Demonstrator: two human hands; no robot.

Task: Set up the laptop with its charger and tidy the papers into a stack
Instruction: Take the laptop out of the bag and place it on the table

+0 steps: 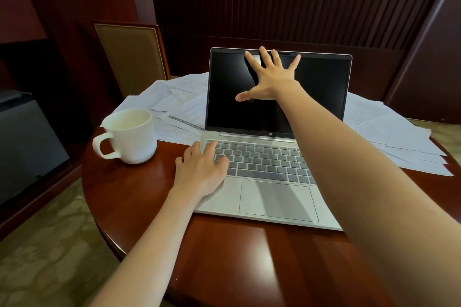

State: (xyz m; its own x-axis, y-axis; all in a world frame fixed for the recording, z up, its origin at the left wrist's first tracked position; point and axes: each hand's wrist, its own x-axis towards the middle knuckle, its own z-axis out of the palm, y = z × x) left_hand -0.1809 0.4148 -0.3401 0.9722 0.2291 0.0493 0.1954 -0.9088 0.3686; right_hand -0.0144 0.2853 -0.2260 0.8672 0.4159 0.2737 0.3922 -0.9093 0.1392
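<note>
A silver laptop (274, 197) stands open on the round wooden table (139, 197), its screen dark. My right hand (270, 80) is spread flat in front of the screen, fingertips at its top edge. My left hand (202, 169) rests on the left end of the keyboard deck, fingers relaxed. Loose white papers (179, 102) lie scattered behind the laptop on the left, and more papers (394, 137) fan out on the right. No charger is in view.
A white mug (131, 136) stands on the table left of the laptop, close to my left hand. A chair (132, 57) with a tan back is behind the table. A dark cabinet (27, 142) sits at the left; patterned carpet lies below.
</note>
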